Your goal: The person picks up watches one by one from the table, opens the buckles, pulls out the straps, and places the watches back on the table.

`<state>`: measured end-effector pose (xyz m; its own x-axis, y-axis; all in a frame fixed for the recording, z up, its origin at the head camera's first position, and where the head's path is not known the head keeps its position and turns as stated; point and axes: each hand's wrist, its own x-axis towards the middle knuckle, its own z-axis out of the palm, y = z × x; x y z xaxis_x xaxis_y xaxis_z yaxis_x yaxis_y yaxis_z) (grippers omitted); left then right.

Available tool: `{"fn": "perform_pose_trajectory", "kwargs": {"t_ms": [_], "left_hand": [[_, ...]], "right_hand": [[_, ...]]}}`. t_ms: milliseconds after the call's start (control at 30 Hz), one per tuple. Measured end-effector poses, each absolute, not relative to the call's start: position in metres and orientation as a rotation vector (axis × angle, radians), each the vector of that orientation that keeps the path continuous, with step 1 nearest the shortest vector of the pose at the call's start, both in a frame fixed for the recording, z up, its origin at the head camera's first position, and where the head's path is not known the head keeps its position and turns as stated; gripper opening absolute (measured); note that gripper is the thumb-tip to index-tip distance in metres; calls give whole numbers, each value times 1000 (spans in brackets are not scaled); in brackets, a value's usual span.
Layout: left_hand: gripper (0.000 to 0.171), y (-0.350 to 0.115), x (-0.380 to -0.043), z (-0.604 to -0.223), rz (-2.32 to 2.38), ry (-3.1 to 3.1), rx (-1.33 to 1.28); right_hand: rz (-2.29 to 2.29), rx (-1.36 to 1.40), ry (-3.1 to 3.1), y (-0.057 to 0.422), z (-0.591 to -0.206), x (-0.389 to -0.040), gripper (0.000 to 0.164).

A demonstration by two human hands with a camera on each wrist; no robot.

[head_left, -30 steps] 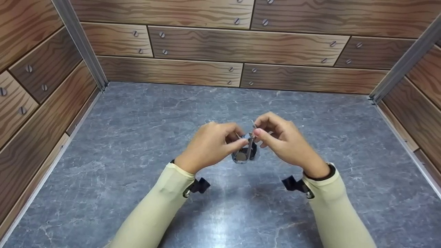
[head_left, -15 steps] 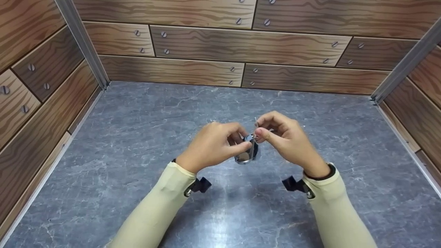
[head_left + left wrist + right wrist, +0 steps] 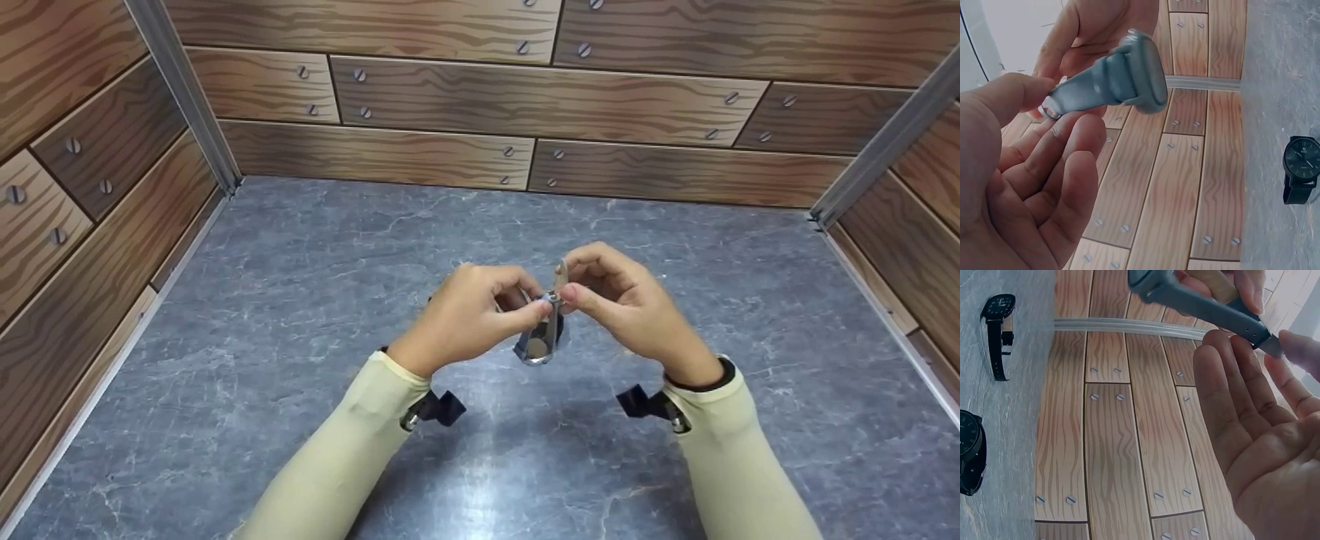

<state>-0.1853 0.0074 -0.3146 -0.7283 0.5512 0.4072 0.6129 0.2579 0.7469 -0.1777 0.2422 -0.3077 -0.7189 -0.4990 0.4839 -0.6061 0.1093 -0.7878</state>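
A wristwatch with a grey-blue strap (image 3: 1103,79) hangs between my two hands, its case (image 3: 535,349) lowest in the head view. My left hand (image 3: 476,319) pinches the strap near the buckle (image 3: 1049,111) with thumb and forefinger, the other fingers loosely bent below. Opposite it, my right hand (image 3: 619,304) pinches a strap end (image 3: 1269,346) between thumb and forefinger; this end stands up pale in the head view. In the right wrist view the remaining right fingers extend beneath the strap. The fingertips partly hide the buckle area.
A black watch (image 3: 1302,160) lies on the grey marbled table (image 3: 315,247). Two black watches, one with a slim strap (image 3: 998,337) and one round (image 3: 968,450), show on the table in the right wrist view. Wood-patterned walls (image 3: 450,94) enclose the back and sides.
Both hands have shifted slightly to the right in the head view. The strap end in my right hand has turned to show its broad face, and the watch hangs a little lower.
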Motion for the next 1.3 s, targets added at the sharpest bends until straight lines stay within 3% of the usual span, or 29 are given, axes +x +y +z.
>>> {"fn": "perform_pose_trajectory", "kwargs": {"t_ms": [433, 1300], "left_hand": [[17, 6, -187, -314, -1478, -2479, -1086], [21, 3, -188, -314, -1113, -2534, -1134]], "right_hand": [[1663, 1094, -2298, 239, -308, -180, 25], [1484, 1119, -2299, 240, -312, -182, 15]]}}
